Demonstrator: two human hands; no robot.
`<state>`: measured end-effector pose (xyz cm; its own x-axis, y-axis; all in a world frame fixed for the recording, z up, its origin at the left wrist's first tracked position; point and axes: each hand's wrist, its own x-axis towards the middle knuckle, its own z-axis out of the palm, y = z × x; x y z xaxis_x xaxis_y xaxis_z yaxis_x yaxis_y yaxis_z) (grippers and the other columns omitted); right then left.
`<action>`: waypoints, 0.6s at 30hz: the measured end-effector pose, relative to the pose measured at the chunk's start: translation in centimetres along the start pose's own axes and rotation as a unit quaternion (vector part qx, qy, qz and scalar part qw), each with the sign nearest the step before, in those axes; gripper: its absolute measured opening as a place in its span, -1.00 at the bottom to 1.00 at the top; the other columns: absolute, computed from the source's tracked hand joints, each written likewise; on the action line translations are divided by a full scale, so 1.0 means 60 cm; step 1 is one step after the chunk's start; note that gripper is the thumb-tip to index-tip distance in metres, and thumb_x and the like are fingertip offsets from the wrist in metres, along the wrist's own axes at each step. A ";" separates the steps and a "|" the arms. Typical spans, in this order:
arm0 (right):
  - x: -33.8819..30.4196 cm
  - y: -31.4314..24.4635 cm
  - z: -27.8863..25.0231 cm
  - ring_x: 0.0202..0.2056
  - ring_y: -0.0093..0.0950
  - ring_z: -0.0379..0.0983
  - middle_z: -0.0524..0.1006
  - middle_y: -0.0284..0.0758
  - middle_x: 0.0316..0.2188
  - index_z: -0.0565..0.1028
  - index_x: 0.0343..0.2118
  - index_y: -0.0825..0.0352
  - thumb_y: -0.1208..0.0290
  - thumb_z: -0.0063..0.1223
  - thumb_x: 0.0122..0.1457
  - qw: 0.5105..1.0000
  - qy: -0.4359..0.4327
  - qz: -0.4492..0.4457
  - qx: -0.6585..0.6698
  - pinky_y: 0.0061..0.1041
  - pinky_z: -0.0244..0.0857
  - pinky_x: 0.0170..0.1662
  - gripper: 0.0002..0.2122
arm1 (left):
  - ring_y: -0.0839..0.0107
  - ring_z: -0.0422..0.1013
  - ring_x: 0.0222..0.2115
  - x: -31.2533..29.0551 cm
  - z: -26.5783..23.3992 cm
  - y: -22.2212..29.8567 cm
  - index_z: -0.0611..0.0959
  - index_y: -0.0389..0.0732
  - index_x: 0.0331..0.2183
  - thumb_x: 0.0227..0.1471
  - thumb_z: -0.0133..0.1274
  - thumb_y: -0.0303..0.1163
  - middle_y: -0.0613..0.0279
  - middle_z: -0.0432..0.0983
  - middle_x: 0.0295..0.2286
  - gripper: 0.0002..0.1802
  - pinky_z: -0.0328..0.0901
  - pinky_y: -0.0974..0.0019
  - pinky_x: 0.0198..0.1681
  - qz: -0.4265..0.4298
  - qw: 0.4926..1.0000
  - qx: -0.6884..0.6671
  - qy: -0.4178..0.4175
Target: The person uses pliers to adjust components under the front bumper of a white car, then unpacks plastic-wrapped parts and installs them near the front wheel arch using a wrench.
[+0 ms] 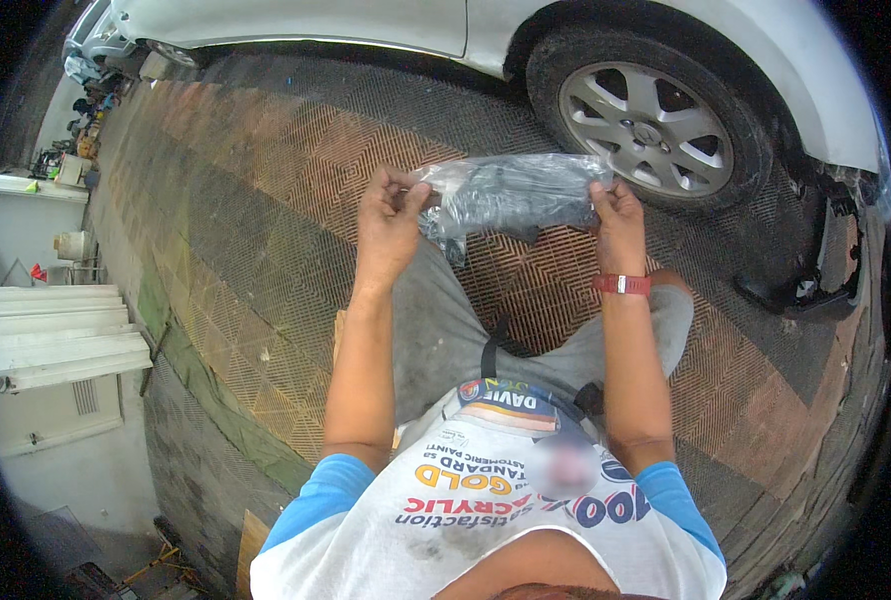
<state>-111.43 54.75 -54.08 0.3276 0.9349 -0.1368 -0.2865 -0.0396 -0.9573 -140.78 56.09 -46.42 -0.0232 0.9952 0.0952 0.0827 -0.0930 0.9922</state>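
Stretched sideways between my two hands is a clear plastic bag [526,190] with something dark inside, whose kind I cannot make out through the shiny film. My left hand [396,205] pinches the bag's left end between thumb and fingers. At the right end, my right hand [618,208] grips the plastic the same way; a red wristband [623,285] is on that wrist. A smaller piece of the bag [453,248] hangs below the left end, over my knee. Both hands are raised above my lap, in front of the car wheel.
A white car [346,22] stands across the far side, its wheel [651,130] just beyond my right hand. A black car part [816,265] lies on the right. Brown and grey grid tiles [256,200] cover the floor. White cabinets [51,335] line the left.
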 end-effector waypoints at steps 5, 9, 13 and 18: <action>-0.007 0.008 -0.004 -0.37 -0.65 0.37 0.52 -0.44 -0.39 0.48 -0.29 0.32 0.33 0.07 0.31 0.996 0.045 -0.056 -0.053 -0.54 0.39 -0.30 -0.85 | 0.56 0.42 -0.40 -0.009 0.005 -0.001 0.45 -0.18 -0.23 0.22 0.02 -0.51 0.34 0.47 -0.40 -0.91 0.38 0.44 -0.35 0.020 0.997 0.078 0.004; -0.030 -0.019 0.028 -0.24 -0.56 0.51 0.56 -0.40 -0.25 0.45 -0.12 0.31 0.35 0.02 0.33 0.996 0.040 -0.008 0.078 -0.47 0.49 -0.29 -0.83 | 0.57 0.38 -0.28 -0.008 0.020 -0.003 0.42 -0.22 -0.18 0.27 0.01 -0.39 0.39 0.44 -0.30 -0.85 0.34 0.40 -0.20 -0.144 0.978 -0.154 0.010; -0.033 -0.011 0.053 -0.29 -0.61 0.42 0.51 -0.43 -0.29 0.44 -0.17 0.33 0.37 -0.03 0.35 0.992 0.078 -0.062 0.081 -0.56 0.36 -0.24 -0.86 | 0.55 0.39 -0.25 -0.008 0.041 -0.033 0.42 -0.17 -0.13 0.28 -0.04 -0.41 0.38 0.45 -0.28 -0.86 0.33 0.34 -0.18 -0.111 0.968 -0.216 0.056; -0.032 0.003 0.054 -0.36 -0.63 0.32 0.46 -0.41 -0.42 0.43 -0.29 0.38 0.41 -0.05 0.35 0.970 0.165 -0.165 -0.069 -0.57 0.24 -0.23 -0.86 | 0.39 0.44 -0.30 -0.022 0.029 -0.002 0.48 -0.26 -0.18 0.24 0.02 -0.43 0.25 0.51 -0.34 -0.85 0.34 0.31 -0.20 0.075 0.950 0.290 0.091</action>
<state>-115.03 54.08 -53.13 0.6574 0.7421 0.1306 -0.0014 0.1745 -0.9846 -139.01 54.86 -46.83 -0.1348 0.9455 0.2965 0.6329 -0.1481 0.7600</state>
